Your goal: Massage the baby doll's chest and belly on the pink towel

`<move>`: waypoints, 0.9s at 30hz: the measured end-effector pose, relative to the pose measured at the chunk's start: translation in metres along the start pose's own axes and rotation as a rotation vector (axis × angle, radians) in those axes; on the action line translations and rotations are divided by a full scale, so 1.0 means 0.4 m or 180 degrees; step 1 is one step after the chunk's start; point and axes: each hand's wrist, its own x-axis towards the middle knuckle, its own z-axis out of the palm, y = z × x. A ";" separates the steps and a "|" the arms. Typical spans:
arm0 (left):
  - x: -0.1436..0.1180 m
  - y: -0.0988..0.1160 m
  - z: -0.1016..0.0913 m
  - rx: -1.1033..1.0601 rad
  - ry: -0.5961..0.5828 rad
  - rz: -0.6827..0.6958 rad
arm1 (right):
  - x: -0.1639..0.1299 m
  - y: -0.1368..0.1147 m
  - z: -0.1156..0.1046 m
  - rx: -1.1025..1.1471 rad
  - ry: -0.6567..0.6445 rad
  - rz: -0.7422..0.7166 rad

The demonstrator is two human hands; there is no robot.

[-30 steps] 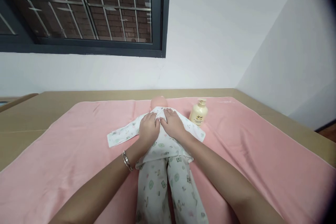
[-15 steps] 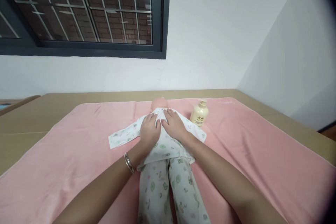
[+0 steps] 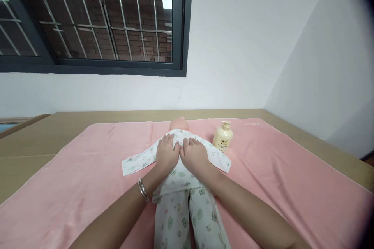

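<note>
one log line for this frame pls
left hand: flat on doll chest | right hand: flat beside it | bottle: upright, right of doll

Our hands, left (image 3: pixel 166 155) and right (image 3: pixel 194 155), side by side on doll (image 3: pixel 181 175); doll on towel (image 3: pixel 87 171); bottle (image 3: pixel 223 136) right of doll's head; towel on surface (image 3: pixel 35 140).

A pink towel (image 3: pixel 277 171) is spread flat over a tan counter (image 3: pixel 35 140). On the towel, near its far edge, a cream pump bottle (image 3: pixel 223 137) stands upright, with a small drawing on its front. Behind the counter is a white wall (image 3: pixel 233 46). A window with a dark frame (image 3: pixel 184 23) shows metal bars and a brick wall (image 3: pixel 143 15) outside.
</note>
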 end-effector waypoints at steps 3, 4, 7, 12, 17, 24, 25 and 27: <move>0.000 -0.003 0.005 0.0142 0.0030 -0.0118 | -0.021 -0.020 -0.015 -0.0174 -0.0105 -0.0171; 0.000 -0.003 0.005 0.0156 0.0058 -0.0121 | -0.026 -0.023 -0.016 -0.0205 -0.0133 -0.0216; -0.001 -0.002 0.000 0.0136 0.0096 0.0014 | -0.025 -0.021 -0.006 -0.0177 -0.0101 -0.0263; -0.008 0.016 -0.024 0.0277 0.0098 0.0400 | 0.017 0.027 0.021 0.0312 -0.0066 -0.0114; -0.022 0.035 -0.034 0.0405 0.0197 0.0621 | 0.054 0.078 0.035 0.0812 -0.0096 -0.0048; -0.022 0.032 -0.030 0.0435 0.0188 0.0430 | 0.046 0.067 0.043 0.0855 -0.0193 -0.0160; -0.020 0.030 -0.028 0.0451 0.0131 0.0405 | 0.043 0.062 0.041 0.0836 -0.0178 -0.0155; -0.014 0.023 -0.024 0.0433 -0.0004 0.0331 | 0.037 0.051 0.035 0.0787 -0.0127 -0.0126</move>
